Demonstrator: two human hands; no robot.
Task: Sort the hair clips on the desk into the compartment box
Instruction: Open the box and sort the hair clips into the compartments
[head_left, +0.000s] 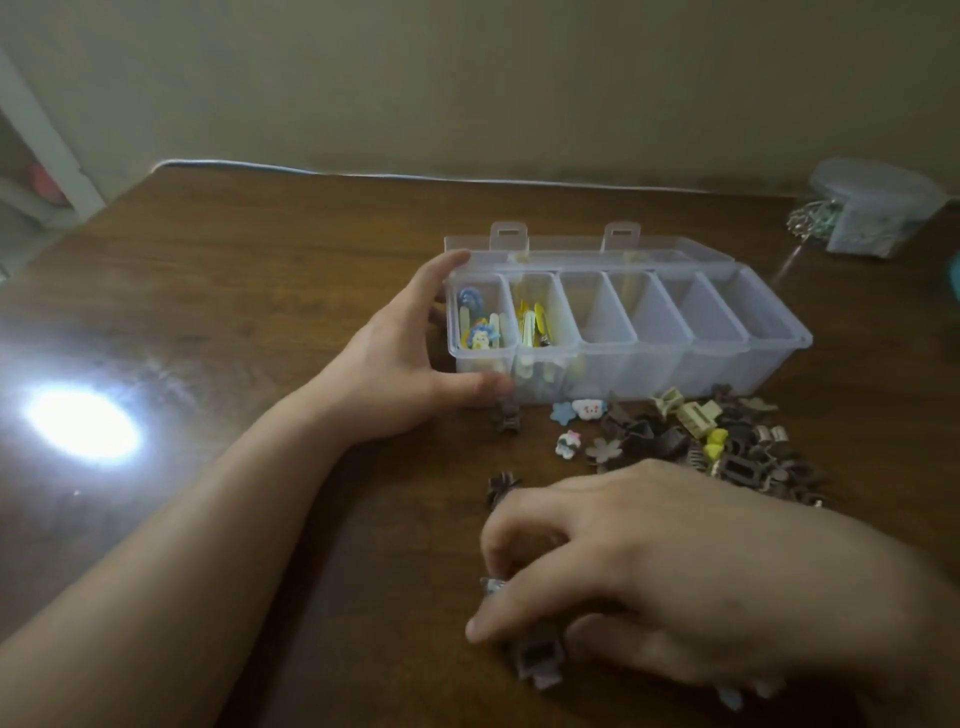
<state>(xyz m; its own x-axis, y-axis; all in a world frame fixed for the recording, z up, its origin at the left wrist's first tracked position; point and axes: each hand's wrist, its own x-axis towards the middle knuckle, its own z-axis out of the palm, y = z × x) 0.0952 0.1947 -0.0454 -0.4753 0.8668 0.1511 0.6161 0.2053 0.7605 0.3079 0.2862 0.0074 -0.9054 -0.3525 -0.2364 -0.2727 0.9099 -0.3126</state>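
The clear compartment box (691, 358) stood on the brown wooden desk (234, 291) with its lid (582, 244) folded back behind it. Its six compartments ran in a row; the leftmost held blue and pale clips, the next one yellow clips, and the other four looked bare. The left hand (410, 358) cupped the box's left end, fingers spread along the far corner and thumb pressed against the near wall. In front of the box, a pile of hair clips (727, 441), mostly dark brown with a few cream and yellow ones, lay on the desk, with a blue star clip (562, 412), a white cloud clip (589, 408) and a small white figure clip (566, 445) just to its left. A dark claw clip (506, 420) lay near the left thumb. The right hand (649, 561) hung low over the near desk, its fingers curled narrowly around a small pale clip (492, 586), with a brown claw clip (537, 657) under the thumb; whether that one was gripped could not be told.
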